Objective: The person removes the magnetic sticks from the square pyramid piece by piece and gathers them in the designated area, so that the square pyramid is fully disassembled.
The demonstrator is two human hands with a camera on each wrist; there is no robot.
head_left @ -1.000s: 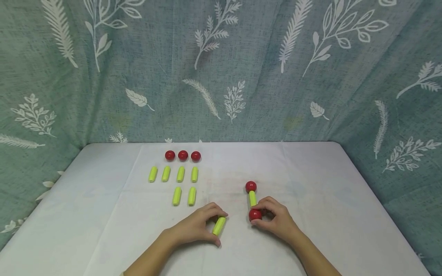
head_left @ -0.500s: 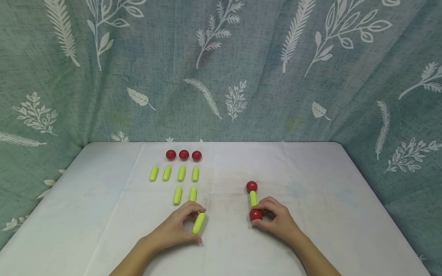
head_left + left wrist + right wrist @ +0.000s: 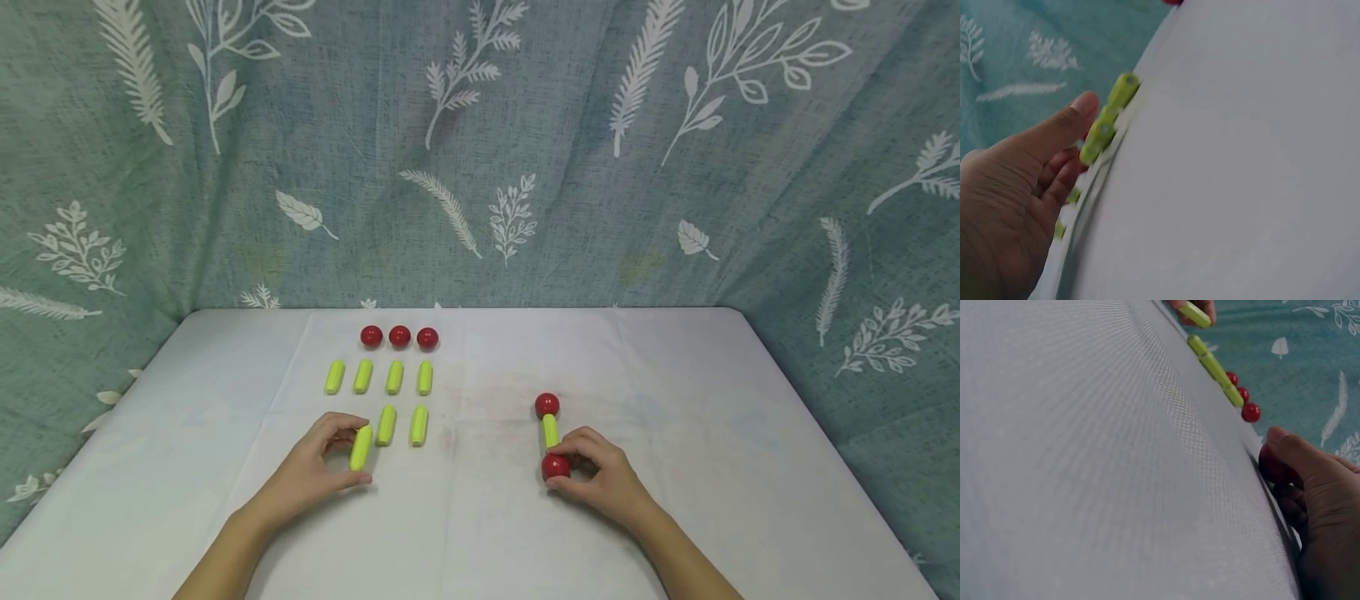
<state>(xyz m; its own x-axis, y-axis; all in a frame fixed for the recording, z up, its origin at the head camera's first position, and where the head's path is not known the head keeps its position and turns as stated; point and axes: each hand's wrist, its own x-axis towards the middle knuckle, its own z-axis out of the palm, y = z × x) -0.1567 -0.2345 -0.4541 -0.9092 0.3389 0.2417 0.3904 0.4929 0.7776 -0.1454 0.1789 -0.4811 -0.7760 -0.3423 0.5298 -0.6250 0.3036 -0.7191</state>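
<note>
My left hand (image 3: pixel 306 468) pinches a yellow-green rod (image 3: pixel 361 448) between thumb and fingers, left of two like rods on the white table. The left wrist view shows the thumb and fingertips on this rod (image 3: pixel 1099 139), overlapping others behind it. Farther right, my right hand (image 3: pixel 606 477) holds a red ball (image 3: pixel 555 467) between thumb and fingers. That ball is at the near end of another yellow-green rod (image 3: pixel 551 430), whose far end meets a second red ball (image 3: pixel 547 406). In the right wrist view the thumb partly covers the held ball (image 3: pixel 1275 465).
Three red balls (image 3: pixel 400 337) lie in a row toward the back of the white-covered table (image 3: pixel 495 542). Before them is a row of several yellow-green rods (image 3: pixel 394 377), then a pair of rods (image 3: pixel 418 426). A patterned green-blue curtain (image 3: pixel 480 150) stands behind and at both sides.
My left hand has carried its rod leftward and a little away from me, from the table's middle to beside the pair of rods. My right hand has stayed on the red ball.
</note>
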